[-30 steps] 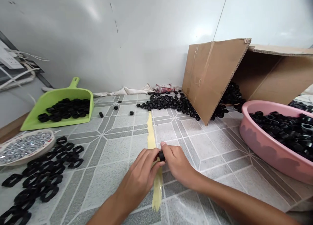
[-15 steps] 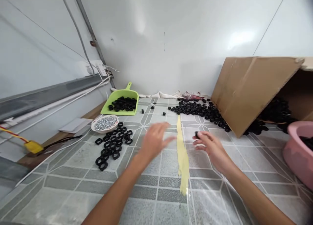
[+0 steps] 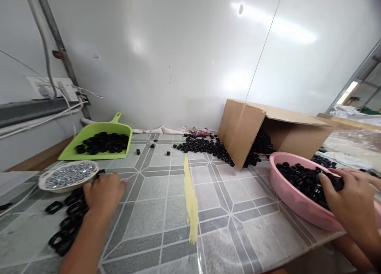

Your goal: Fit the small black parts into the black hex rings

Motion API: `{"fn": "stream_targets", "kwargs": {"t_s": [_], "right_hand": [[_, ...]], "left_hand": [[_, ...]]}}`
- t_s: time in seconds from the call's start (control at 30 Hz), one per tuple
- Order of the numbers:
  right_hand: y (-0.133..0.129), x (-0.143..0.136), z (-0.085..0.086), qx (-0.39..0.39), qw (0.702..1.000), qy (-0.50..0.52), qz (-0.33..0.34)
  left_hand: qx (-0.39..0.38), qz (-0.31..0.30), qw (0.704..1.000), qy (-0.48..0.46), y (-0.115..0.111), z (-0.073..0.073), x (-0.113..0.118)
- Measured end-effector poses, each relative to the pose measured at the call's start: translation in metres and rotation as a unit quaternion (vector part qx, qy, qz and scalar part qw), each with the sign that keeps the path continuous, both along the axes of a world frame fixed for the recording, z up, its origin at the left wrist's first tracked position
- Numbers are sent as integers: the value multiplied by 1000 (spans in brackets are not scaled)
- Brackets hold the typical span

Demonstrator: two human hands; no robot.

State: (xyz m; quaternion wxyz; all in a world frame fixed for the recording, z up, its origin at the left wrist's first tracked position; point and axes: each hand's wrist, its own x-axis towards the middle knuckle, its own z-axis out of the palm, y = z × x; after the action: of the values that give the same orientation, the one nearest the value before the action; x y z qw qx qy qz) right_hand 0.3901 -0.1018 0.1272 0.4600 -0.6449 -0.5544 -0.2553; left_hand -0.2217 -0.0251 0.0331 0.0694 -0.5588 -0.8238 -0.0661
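My left hand [image 3: 104, 192] reaches down over the black plastic rings [image 3: 70, 222] lying beside a white bowl [image 3: 43, 182] of small silvery metal pieces [image 3: 71, 175]. Its thumb sticks out to the right; the other fingertips are hidden, so a grip cannot be made out. At the right, my right hand [image 3: 349, 198] is over the pink basin [image 3: 294, 206], which holds many black pieces [image 3: 306, 181]. Thumb and fingers there are spread apart, with nothing visible between them. Another person's hand [image 3: 367, 178] appears just behind it at the basin.
A green dustpan [image 3: 123, 147] with black rings stands at the back left. On its side lies a cardboard box [image 3: 241, 135], black pieces [image 3: 205, 145] spilling from it. Yellow tape [image 3: 190, 198] runs down the tiled-pattern tabletop [image 3: 149, 202]. Cables and a socket [image 3: 44, 91] are on the left wall.
The view has turned right. My left hand has moved left to the rings by the bowl. My right hand, earlier pinching a black ring, has moved right to the basin; that ring no longer shows.
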Motion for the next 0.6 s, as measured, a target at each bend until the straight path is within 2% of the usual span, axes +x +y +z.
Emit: {"fn": "stream_targets", "kwargs": {"t_s": [0.03, 0.07, 0.13, 0.17, 0.2, 0.23, 0.3, 0.37, 0.43, 0.53, 0.6], "right_hand": [[5, -21, 1, 14, 1000, -8, -5], [14, -46, -2, 8, 1000, -6, 18], [42, -101, -18, -66, 985, 48, 155], [61, -128, -28, -167, 953, 88, 237], [83, -153, -39, -250, 914, 145, 284], [106, -174, -48, -279, 901, 167, 287], [151, -205, -62, -304, 895, 194, 264], [186, -218, -69, -308, 898, 209, 233], [207, -220, -72, -312, 899, 222, 213], [222, -217, -74, -314, 894, 246, 204], [226, -217, -77, -307, 889, 266, 213]], "left_hand": [[-8, 0, 1000, -9, 1, 0, -2], [-12, 1, 1000, -16, 2, 1, -4], [-8, -5, 1000, -26, 2, 2, -7], [-7, -5, 1000, -30, 2, 2, -9], [-7, -3, 999, -32, 2, 1, -10], [-7, -4, 999, -33, 3, 0, -12], [-8, -14, 999, -36, 4, -4, -15], [-9, -46, 998, -47, 7, -9, -20], [-12, -70, 995, -63, 9, -12, -26], [8, -77, 995, -62, 9, -8, -27], [49, -89, 992, -72, 10, -1, -17]]}}
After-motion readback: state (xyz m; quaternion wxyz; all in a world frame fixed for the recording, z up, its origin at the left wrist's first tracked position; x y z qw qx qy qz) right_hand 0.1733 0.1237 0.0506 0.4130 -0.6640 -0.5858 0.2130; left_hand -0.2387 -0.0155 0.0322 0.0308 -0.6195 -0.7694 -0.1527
